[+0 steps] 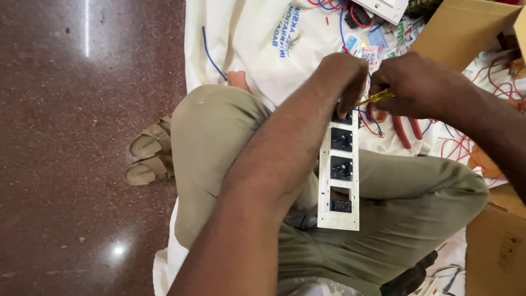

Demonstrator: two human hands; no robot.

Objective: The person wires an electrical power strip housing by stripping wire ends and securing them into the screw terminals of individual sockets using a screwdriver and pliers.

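The person sits cross-legged on a white cloth [252, 38] spread over the floor, and a long white switch plate [339, 181] lies lengthwise across the lap, which serves as the rest for the work. The left hand [342, 82] comes down over the plate's far end with its fingers [346, 107] curled and pressing on the topmost black module [341, 116], apparently to steady the plate and keep that module seated. Just beside those fingers the right hand [419, 85] is clenched around a yellow-handled screwdriver [375, 97], its shaft pointing in toward the same module (the tip is hidden behind the left fingers). Three more black modules sit in the frame below the fingers, toward the body. Beyond the right hand, red-handled pliers [405, 131] and loose red and blue wires [460, 145] lie on the cloth within easy reach, and a cardboard box [466, 27] stands farther out. A pair of tan sandals [145, 156] rests on the floor, well apart from the hands.
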